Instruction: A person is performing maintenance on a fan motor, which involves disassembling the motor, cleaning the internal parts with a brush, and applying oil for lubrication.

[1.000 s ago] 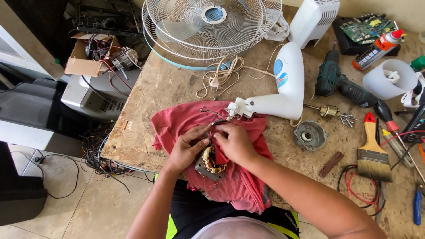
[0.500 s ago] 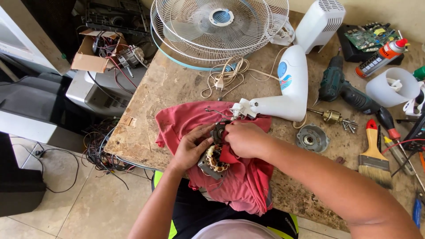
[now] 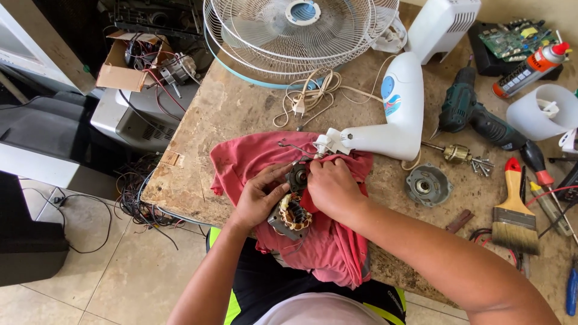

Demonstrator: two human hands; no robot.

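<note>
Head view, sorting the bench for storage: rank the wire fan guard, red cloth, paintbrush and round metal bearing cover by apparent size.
Largest to smallest:
1. wire fan guard
2. red cloth, partly under both hands
3. paintbrush
4. round metal bearing cover

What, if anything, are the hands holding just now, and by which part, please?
Both hold a small fan motor on the red cloth: the left hand grips its left side by the copper windings, the right hand covers its upper end.
</note>
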